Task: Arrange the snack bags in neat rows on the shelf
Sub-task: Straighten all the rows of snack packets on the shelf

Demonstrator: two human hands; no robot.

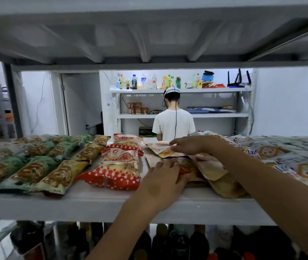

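Snack bags cover the white shelf (96, 201). Green bags (36, 166) lie in rows at the left, a yellow bag (63, 175) beside them, and red polka-dot bags (117, 166) form a column in the middle. Right of those, tan and orange pouches (215, 169) overlap in a loose pile. My left hand (165, 177) lies flat on a front pouch, fingers spread. My right hand (188, 145) reaches to the back and pinches the edge of a tan pouch (160, 147). Grey-and-orange bags (299, 156) fill the right end.
The shelf board above (149, 44) hangs low over the bags. Dark bottles (168, 243) stand on the shelf below. Behind the shelf a person in a white shirt (173, 122) faces another rack (183, 115) with bottles and cups.
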